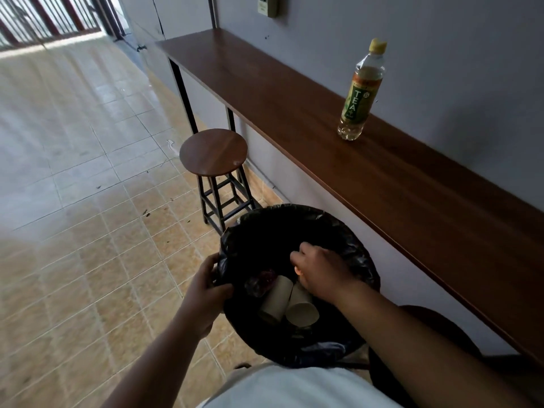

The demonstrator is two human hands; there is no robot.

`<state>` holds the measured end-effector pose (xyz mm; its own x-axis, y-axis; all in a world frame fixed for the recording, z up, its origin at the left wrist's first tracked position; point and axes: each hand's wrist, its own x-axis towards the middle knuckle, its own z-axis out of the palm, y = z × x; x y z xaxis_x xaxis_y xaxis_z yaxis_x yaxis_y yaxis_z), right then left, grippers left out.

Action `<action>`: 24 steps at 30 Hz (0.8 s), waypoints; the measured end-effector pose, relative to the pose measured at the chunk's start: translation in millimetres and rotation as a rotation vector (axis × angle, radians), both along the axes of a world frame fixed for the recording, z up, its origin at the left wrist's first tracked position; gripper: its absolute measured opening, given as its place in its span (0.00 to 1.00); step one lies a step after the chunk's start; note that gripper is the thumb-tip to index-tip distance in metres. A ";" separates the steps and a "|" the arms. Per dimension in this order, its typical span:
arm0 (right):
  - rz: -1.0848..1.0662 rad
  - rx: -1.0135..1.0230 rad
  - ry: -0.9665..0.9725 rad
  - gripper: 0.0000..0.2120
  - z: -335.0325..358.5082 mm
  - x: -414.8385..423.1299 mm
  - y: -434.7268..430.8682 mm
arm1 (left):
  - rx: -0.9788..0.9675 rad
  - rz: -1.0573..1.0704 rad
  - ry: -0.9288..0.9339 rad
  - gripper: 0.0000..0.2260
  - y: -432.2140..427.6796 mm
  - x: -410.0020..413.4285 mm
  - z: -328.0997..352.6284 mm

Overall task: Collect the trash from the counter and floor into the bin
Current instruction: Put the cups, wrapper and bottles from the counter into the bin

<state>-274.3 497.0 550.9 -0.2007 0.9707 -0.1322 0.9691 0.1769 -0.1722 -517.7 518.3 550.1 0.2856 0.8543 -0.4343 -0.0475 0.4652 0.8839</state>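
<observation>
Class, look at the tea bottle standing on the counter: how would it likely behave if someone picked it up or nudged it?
The tea bottle looks nearly empty, with liquid only near its base, so probably light. Tall, narrow and upright on the counter, it may tip if nudged high up. Its thin clear plastic likely dents under a firm squeeze.

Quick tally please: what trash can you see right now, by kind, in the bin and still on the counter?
Paper cups in the bin: 2
Dark crumpled wrapper in the bin: 1
Tea bottle upright on the counter: 1
Total: 4
</observation>
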 end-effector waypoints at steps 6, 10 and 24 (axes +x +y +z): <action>0.146 -0.048 0.052 0.07 -11.7 -14.0 -2.0 | -0.013 0.012 0.027 0.27 3.5 -4.7 -4.1; -0.015 0.052 0.274 0.11 5.3 3.7 13.7 | -0.002 0.035 0.031 0.27 5.4 -4.6 -7.7; -0.535 0.800 0.222 0.20 147.6 123.8 157.6 | 0.009 0.069 0.006 0.30 27.2 8.3 1.2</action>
<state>-150.5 654.6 698.5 0.3499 0.7276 0.5901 0.9154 -0.1316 -0.3805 -509.4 545.6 551.3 0.2231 0.8759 -0.4279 -0.0742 0.4529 0.8885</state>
